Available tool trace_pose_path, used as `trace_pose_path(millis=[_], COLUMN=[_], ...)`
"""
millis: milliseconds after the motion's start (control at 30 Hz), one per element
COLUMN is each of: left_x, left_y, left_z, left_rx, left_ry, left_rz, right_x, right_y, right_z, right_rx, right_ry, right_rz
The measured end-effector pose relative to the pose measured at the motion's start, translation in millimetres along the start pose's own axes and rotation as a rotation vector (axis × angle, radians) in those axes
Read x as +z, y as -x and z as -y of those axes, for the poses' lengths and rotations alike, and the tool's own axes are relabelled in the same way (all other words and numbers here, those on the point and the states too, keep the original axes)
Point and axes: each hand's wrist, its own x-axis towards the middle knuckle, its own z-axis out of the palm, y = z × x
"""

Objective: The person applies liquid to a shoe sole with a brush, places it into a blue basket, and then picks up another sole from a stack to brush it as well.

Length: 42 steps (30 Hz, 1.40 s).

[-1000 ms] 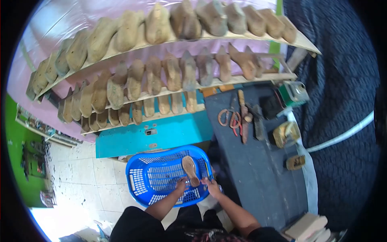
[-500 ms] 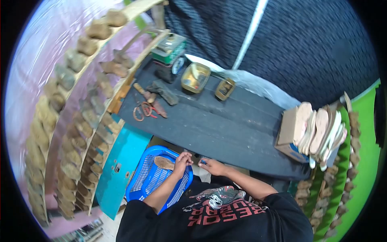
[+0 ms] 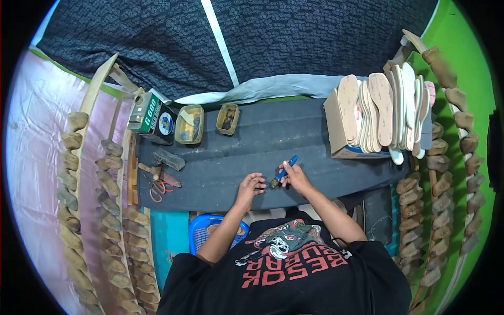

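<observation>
My right hand (image 3: 297,178) grips a small blue-handled brush (image 3: 286,166) over the near part of the dark-covered table (image 3: 241,152). Its clumpy brown end points down and toward my left hand (image 3: 251,188). That hand is a little to the left of the brush, fingers loosely bent and apart, with nothing visible in it. Below my left forearm, a blue plastic basket (image 3: 195,229) shows at the table's front edge. My arm hides part of the basket and the brown sole-shaped piece (image 3: 212,229) inside.
At the table's left stand a green can (image 3: 142,116), two yellowish tubs (image 3: 198,126) (image 3: 229,116), pliers (image 3: 170,180) and hand tools. A cardboard box (image 3: 336,126) of insoles (image 3: 380,107) stands at right. Racks of shoe lasts (image 3: 67,178) flank both sides.
My view has turned and levelled over the table. Both hands have moved forward from over the basket and my lap to the table, and the blue-handled brush now shows clearly in my right hand.
</observation>
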Motion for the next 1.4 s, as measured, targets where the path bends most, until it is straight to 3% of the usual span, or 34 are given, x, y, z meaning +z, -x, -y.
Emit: trace_pose_path(millis=[233,533,800,1067,1200,1400], left_x=[24.3,17.7,8.5,-34.0,-54.3,-49.1], left_y=[5.9,11.6,-41.1,-66.6,-76.4,-85.4], left_z=[0.5,-23.3,-79.3,-127.8,-136.2,-133.5], left_rx=[0.050,0.031,0.137,0.195,0.141,0.084], left_ry=[0.080,0.205,0.209,0.145,0.144,0.149], left_rz=[-0.167,-0.364,-0.138,0.006,0.013,0.084], right_x=[10.4,56.0,93.6,142.5,158.4,158.5], right_y=[-52.0,-92.0,-117.2,-162.1,-194.4,-170.5], right_z=[18.4,39.9,67.5,76.7,41.5,49.9], right_rx=[0.027,-0.103,-0.197,-0.350,-0.326,-0.417], right_ry=[-0.044,-0.038,-0.189,-0.129,0.008,0.210], right_rz=[0.196,0.186,0.109,0.038,-0.070,-0.186])
